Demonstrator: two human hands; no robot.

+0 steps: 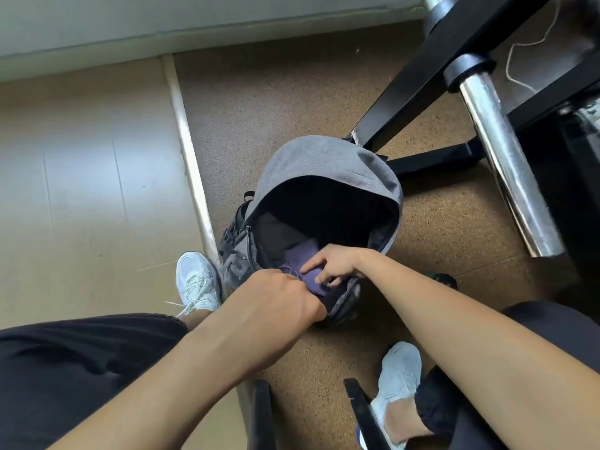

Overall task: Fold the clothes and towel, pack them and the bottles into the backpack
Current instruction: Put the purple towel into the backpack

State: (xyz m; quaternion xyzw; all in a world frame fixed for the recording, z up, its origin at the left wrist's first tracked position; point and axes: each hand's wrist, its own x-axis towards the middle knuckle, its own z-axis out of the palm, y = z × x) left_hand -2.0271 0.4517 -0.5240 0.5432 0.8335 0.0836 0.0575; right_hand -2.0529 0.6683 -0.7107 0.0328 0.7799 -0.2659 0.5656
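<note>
A grey backpack [321, 170] stands open on the brown floor between my feet, its flap thrown back and its dark inside showing. A folded purple cloth [300, 256] lies in the opening. My left hand [279, 297] grips the near rim of the backpack with curled fingers. My right hand [331, 264] reaches into the opening, its fingers curled down onto the purple cloth. Whether they pinch it or only press it is unclear. No bottles are in view.
A black metal frame leg [418, 76] and a chrome bar [506, 164] stand right behind the backpack. My white shoes [196, 280] [399, 378] flank it. Black chair legs [263, 417] sit at the bottom edge. A pale floor strip [188, 151] runs on the left.
</note>
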